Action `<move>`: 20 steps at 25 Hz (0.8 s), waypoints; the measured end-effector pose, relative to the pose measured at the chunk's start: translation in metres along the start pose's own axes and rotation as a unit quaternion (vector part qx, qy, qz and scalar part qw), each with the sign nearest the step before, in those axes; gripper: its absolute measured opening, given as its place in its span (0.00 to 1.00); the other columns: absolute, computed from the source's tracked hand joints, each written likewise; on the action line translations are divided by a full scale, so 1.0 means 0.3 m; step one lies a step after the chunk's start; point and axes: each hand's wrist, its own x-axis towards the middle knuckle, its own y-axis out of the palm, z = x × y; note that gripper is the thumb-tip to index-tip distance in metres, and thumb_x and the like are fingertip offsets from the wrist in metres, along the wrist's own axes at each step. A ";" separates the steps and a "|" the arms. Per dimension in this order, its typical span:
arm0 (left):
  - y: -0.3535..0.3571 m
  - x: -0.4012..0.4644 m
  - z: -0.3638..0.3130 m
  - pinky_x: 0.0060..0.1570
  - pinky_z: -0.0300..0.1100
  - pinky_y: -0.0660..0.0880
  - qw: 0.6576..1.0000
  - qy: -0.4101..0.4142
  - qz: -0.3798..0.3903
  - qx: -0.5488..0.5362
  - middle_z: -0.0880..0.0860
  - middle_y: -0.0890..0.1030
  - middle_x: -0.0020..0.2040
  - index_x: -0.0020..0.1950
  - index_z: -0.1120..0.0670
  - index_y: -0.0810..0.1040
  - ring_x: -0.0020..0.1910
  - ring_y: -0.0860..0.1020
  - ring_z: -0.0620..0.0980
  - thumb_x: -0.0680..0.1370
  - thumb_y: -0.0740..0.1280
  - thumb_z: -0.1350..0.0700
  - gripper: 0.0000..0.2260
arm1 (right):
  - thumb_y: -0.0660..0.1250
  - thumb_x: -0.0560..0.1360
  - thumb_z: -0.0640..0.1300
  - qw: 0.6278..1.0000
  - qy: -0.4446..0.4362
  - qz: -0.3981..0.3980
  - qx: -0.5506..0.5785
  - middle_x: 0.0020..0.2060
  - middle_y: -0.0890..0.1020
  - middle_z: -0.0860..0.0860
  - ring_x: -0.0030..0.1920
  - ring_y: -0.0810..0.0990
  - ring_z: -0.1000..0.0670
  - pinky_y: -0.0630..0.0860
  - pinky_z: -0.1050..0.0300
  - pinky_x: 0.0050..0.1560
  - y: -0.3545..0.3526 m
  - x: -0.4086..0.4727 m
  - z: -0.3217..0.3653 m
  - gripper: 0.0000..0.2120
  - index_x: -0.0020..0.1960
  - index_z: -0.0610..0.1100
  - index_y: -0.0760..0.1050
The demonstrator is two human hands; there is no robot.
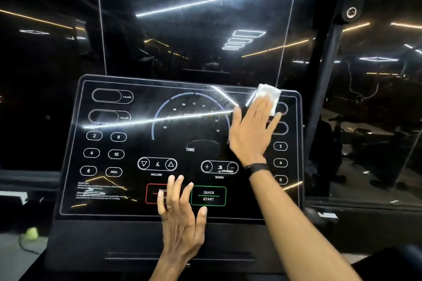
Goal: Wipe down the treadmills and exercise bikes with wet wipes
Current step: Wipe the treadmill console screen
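I'm on the treadmill console (127, 189), wiping the glossy touch panel.

Right hand (251, 130) is flat, fingers straight, pressing a folded white wet wipe (270, 94) against the panel. No curl round it; the wipe is pinned under the fingertips and sticks out past them. It sits at the console's upper right corner, just right of the speed dial arc (189, 96).

Left hand (180, 214) is flat too, fingers spread, holding nothing. It rests on the console's lower middle, covering most of the red pause button (151, 194), just left of the QUICK START button (208, 196). I read it as bracing only.

Progress, my judgement:
- Faint streaks on the glass near the top of the dial arc, left of the wipe. Could be wet residue, so the upper middle of the console may be done. Ceiling light reflections cross the same patch, so I can't be sure.
- Left side of the console (number keys, PROG key (113, 171)) shows no clear sign either way.
- Lower edge of the console and the dark ledge below it: can't tell.
- No handrails, belt or exercise bike clearly in view. Dim shapes far right of the console may be other machines, too dark to call.

So: early in the job. One console partly wiped at best, the rest of this treadmill and all other machines to go.
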 end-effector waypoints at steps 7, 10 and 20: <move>-0.011 0.003 -0.007 0.76 0.57 0.49 1.000 -0.014 0.012 0.009 0.60 0.65 0.74 0.69 0.60 0.67 0.78 0.58 0.58 0.83 0.47 0.43 0.26 | 0.43 0.81 0.58 0.935 -0.338 0.066 0.077 0.79 0.58 0.41 0.80 0.53 0.44 0.39 0.43 0.78 -0.001 -0.047 0.301 0.34 0.80 0.37 0.55; -0.012 0.002 0.003 0.75 0.58 0.50 1.000 -0.022 0.011 0.011 0.60 0.65 0.74 0.70 0.60 0.66 0.78 0.57 0.58 0.83 0.47 0.43 0.26 | 0.43 0.83 0.58 0.881 -0.466 0.079 -0.005 0.80 0.59 0.46 0.80 0.54 0.47 0.41 0.43 0.79 0.019 -0.162 0.337 0.32 0.80 0.41 0.55; 0.011 -0.008 0.000 0.75 0.60 0.50 1.000 0.012 -0.002 -0.007 0.61 0.66 0.74 0.69 0.59 0.66 0.78 0.58 0.59 0.76 0.58 0.49 0.24 | 0.53 0.83 0.48 0.996 -0.080 -0.031 0.009 0.76 0.65 0.40 0.77 0.60 0.41 0.44 0.32 0.76 -0.070 0.021 -0.248 0.22 0.72 0.37 0.68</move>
